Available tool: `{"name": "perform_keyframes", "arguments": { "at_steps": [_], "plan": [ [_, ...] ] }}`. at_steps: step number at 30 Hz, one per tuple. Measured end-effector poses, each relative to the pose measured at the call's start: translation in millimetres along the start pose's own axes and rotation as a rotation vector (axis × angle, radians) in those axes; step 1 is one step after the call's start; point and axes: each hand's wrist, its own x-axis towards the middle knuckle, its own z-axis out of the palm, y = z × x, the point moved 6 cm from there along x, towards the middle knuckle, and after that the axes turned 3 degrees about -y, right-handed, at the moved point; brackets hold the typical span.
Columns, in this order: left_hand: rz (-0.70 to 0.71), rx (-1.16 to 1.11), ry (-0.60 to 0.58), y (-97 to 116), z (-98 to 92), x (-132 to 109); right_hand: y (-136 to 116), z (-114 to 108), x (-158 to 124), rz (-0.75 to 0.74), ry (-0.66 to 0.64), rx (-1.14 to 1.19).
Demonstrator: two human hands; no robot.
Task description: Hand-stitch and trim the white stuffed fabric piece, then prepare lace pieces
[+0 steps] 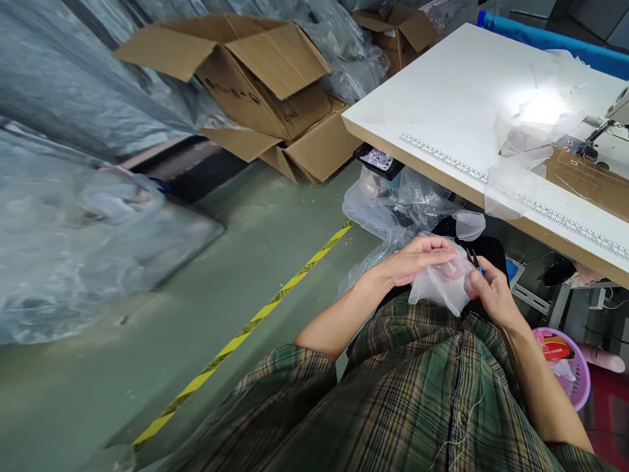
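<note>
Head view, only one: left hand (423,260) has its fingers closed in on a sheer white, soft piece of fabric or film (439,288), bunched up over the lap, in front of the green plaid garment (417,400). Right hand (493,292) is curled round small dark-bladed snips with a bit of blue at the handle (474,260); blades point up, tips look slightly apart, just beside the sheer piece. Right thumb seems to touch its edge too; can't tell if it pinches. Can't tell either if the blades have any material between them. Step in hand, my read: hand trimming off the table, snips at the edge. Next move calls for left fingers holding the edge taut and flat, blades squared to the cut spot, fingertips out of the bite; thin stuff like this will likely fold or snag if slack. Around: white tabletop with a printed ruler edge (442,98) up front right, sewing machine (618,108) at far right, another sheer whitish piece (514,189) draped over the table's near edge. Open brown cardboard box (260,98) beyond, yellow-black floor tape (246,330) to the left, round pink-purple plastic basket (583,387) low right.
</note>
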Motion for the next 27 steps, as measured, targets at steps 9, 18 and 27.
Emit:
{"name": "perform_keyframes", "arguments": {
  "at_steps": [9,18,27],
  "plan": [
    [0.013,-0.038,-0.071,2.6,5.8,1.1,-14.2,-22.4,-8.4,-0.096,0.208,-0.036],
    [-0.147,0.292,-0.239,12.7,19.8,17.6,-39.7,-21.5,-17.5,-0.245,0.132,-0.306],
    [0.020,0.521,-0.144,30.8,12.4,16.4,-29.7,-29.4,-17.0,-0.213,0.217,-0.310]
  ]
}}
